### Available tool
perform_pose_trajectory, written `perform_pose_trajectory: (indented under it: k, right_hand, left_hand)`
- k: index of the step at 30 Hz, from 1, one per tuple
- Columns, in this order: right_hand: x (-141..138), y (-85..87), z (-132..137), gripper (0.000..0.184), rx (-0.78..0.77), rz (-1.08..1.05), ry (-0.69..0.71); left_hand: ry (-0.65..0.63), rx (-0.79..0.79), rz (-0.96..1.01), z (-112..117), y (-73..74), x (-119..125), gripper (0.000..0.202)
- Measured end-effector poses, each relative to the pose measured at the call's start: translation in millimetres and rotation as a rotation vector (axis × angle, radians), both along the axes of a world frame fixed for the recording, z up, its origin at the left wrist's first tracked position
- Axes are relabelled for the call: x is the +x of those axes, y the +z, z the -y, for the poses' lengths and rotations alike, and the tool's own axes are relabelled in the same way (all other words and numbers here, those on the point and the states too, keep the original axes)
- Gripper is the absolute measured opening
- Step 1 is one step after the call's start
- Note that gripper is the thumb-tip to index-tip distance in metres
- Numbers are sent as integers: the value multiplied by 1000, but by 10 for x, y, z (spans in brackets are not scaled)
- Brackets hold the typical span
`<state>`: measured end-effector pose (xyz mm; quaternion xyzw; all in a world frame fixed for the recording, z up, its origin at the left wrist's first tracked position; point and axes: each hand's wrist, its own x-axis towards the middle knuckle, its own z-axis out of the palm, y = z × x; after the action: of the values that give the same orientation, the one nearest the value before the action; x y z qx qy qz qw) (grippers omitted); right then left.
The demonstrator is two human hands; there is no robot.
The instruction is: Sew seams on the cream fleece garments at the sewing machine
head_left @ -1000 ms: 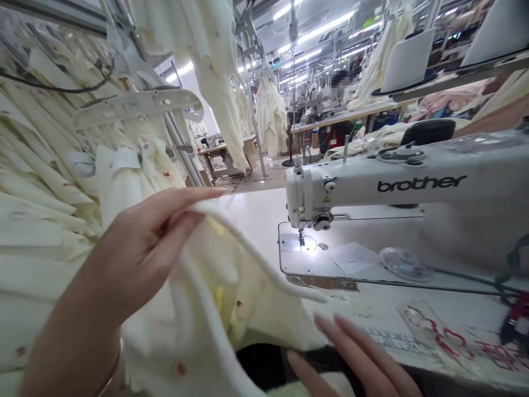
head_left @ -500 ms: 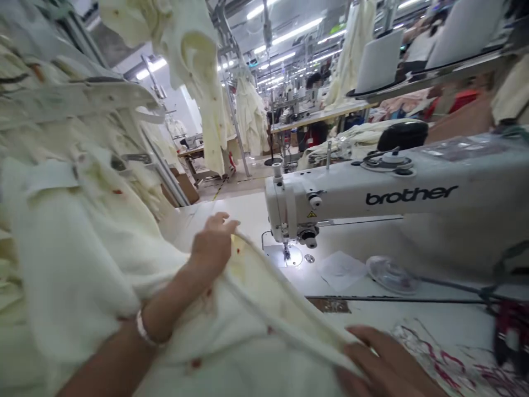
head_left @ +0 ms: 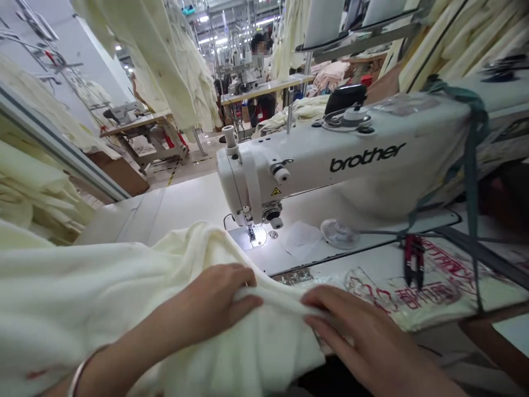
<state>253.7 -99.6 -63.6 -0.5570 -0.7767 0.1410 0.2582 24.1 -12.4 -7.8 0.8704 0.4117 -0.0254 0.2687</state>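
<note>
Cream-coloured fabric (head_left: 124,275) drapes over the left of the table and down its front edge. My left hand (head_left: 225,300), with a bangle at the wrist, pinches a folded edge of this fabric between thumb and fingers. A short way to the right, my right hand (head_left: 347,325) grips the same edge, its thumb and forefinger closed on it. Beyond my hands stands a white sewing machine (head_left: 306,154) with "brother" on its arm. Its lit presser foot (head_left: 252,236) has no fabric under it.
Right of the needle lie a white scrap (head_left: 303,238) and a clear round disc (head_left: 339,234). Red-handled thread snips (head_left: 414,262) rest by a printed plastic sheet (head_left: 425,292). A teal strip (head_left: 471,149) hangs off the machine. Behind, a person (head_left: 259,60) sits at another table.
The view has swung right and down. My hands have come closer together along the fabric edge, and the left has moved towards me. The hanging garments at left have largely left the view.
</note>
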Motion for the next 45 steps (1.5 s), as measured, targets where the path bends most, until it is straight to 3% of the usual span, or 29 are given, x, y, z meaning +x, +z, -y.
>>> perform_pose_trajectory:
  k: [4,8,11,15,23,28,34,38,39,42,45]
  right_hand:
    - [-43,37,-371,13,-258,65,-69]
    - [-37,45,-476,15,-286,-42,-23]
    - [-26,38,-509,12,-296,-138,37]
    - [-9,101,-585,7,-362,-209,89]
    - [69,302,-712,10,-614,-391,250]
    - [46,349,-735,6,-535,-331,166]
    - [96,441,-684,3,-459,-257,151]
    - [174,446,-640,37,-544,-253,176]
    - [181,434,-632,38,-548,-235,172]
    - [167,373,-629,16,-567,-258,152]
    - [124,290,-696,12,-640,-381,144]
  left_hand:
    - [30,103,-193,-155,-167,215,16]
    - [-97,245,-77,-71,-174,418,27]
    - [-184,207,-37,-97,-232,489,32]
    - [-249,176,-19,-195,-282,460,21]
    - [-124,-106,184,-207,-100,309,32]
    - [-129,-106,103,-218,-58,297,37]
    - [72,-138,201,-138,-93,369,25]
    - [89,-32,234,-64,-108,404,17]
    - [80,-10,243,-49,-109,406,17]
    - [79,-5,250,-25,-114,400,19]
    - [138,-66,240,-53,-129,392,22]
